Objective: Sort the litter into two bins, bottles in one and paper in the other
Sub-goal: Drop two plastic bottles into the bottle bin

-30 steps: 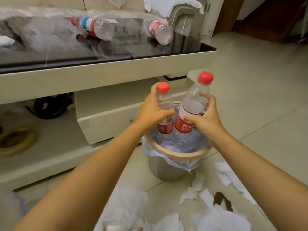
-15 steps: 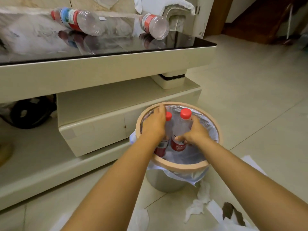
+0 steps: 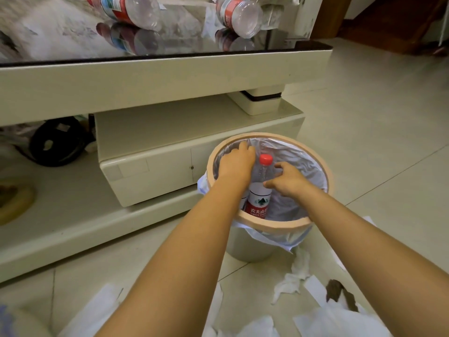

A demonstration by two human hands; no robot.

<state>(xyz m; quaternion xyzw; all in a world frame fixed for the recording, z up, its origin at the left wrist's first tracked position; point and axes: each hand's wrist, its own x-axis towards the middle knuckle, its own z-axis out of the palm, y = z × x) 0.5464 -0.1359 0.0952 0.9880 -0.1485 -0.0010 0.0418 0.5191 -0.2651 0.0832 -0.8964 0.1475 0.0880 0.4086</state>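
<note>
Both hands are sunk into the mouth of a lined bin (image 3: 272, 224) standing on the floor against the low cabinet, evidently so that bottles can be set down upright rather than dropped. The right hand (image 3: 289, 182) is spread, its fingers loosely curled and apart just beside the neck of a red-capped bottle (image 3: 261, 188), which stands upright inside the bin; whether a fingertip touches it cannot be told, but no grip is closed around it, and it is judged to be let go. The left hand (image 3: 237, 164), at about ten o'clock within the rim, is seen from the back only, so whether it is clasped on anything cannot be told; a sliver of a second label shows beneath its wrist, which suggests another bottle there. Two more bottles are left lying on their sides on the glossy dark surface above, one (image 3: 128, 10) at eleven o'clock and one (image 3: 239, 15) at twelve o'clock from the bin, and these are judged to be next for this bin. Torn paper (image 3: 295, 276) is scattered on the floor (image 3: 376, 142) at five o'clock of the bin, with larger sheets along the bottom edge of the view; none has been sorted here, and no second bin is in view. The overhanging edge of the surface stands above the bin's far side, so hands must be raised clear of it when the bottles are reached for.
</note>
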